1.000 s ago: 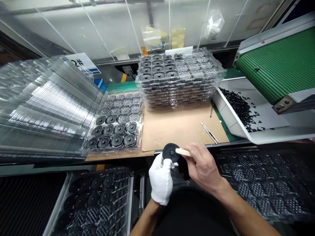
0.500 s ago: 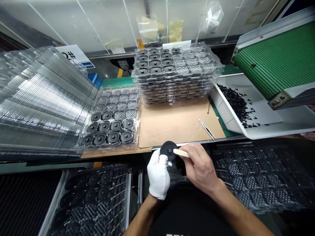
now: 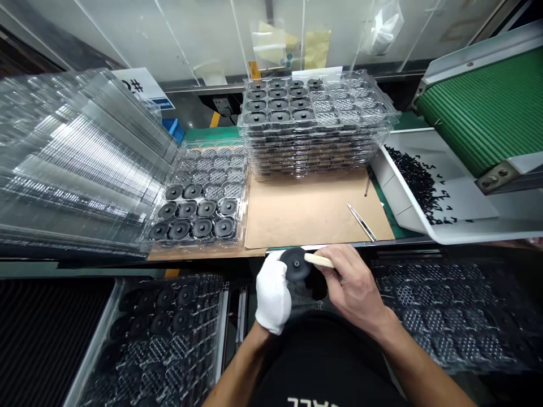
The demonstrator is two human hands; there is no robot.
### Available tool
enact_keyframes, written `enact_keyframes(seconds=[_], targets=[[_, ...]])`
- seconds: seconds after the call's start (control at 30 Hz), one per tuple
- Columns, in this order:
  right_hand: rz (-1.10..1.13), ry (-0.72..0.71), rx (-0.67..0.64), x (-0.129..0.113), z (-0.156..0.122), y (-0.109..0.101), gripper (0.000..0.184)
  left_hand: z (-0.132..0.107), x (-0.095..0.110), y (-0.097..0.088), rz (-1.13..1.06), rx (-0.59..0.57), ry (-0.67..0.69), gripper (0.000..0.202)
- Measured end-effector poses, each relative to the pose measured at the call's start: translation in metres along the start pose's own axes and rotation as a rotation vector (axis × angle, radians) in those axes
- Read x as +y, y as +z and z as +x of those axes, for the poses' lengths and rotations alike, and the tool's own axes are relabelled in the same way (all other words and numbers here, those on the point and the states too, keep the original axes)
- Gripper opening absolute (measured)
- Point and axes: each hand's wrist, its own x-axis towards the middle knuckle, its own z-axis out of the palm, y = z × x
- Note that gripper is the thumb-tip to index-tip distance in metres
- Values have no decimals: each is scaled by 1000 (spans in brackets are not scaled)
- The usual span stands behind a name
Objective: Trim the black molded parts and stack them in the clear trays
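My left hand [image 3: 273,295], in a white glove, is closed on a round black disc part [image 3: 295,264] and holds it upright at the front edge of the bench. My bare right hand [image 3: 352,287] pinches a pale stick-like tool [image 3: 319,260] whose tip touches the disc's right side. To the left on the bench lies a clear tray [image 3: 199,210] with several of the same black discs in its near rows. Behind the brown cardboard sheet [image 3: 311,209] stands a stack of clear trays [image 3: 316,131], the top one part filled with discs.
A tall pile of empty clear trays [image 3: 72,169] leans at the left. A white bin of small black pieces [image 3: 418,183] sits under a green conveyor [image 3: 483,113] at the right. Tweezers [image 3: 361,221] lie on the cardboard. More trays [image 3: 161,333] sit below the bench on both sides.
My hands keep the same grip on the disc and the tool. The disc has turned slightly in the glove. The view has shifted a little; nothing on the bench has moved.
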Motion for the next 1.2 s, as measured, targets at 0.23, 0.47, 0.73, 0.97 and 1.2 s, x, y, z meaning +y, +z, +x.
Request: enact_keyframes(seconds=[0.23,0.47,0.73,0.97,1.2], targets=[[-3,-67,-116,-3,6,2,22,4,-2,-2,59,-248,34,31],[-18,-115,-214,0,9,-18,32,8,1,-8,52,-224,6,28],[22,-236,-418,9,24,-30,29,21,4,-17,69,-456,-5,29],[61,-276,-488,12,41,-41,34,23,8,-22,111,-406,-1,26],[-11,-129,-261,12,19,-22,32,20,11,-13,28,-20,-54,22]])
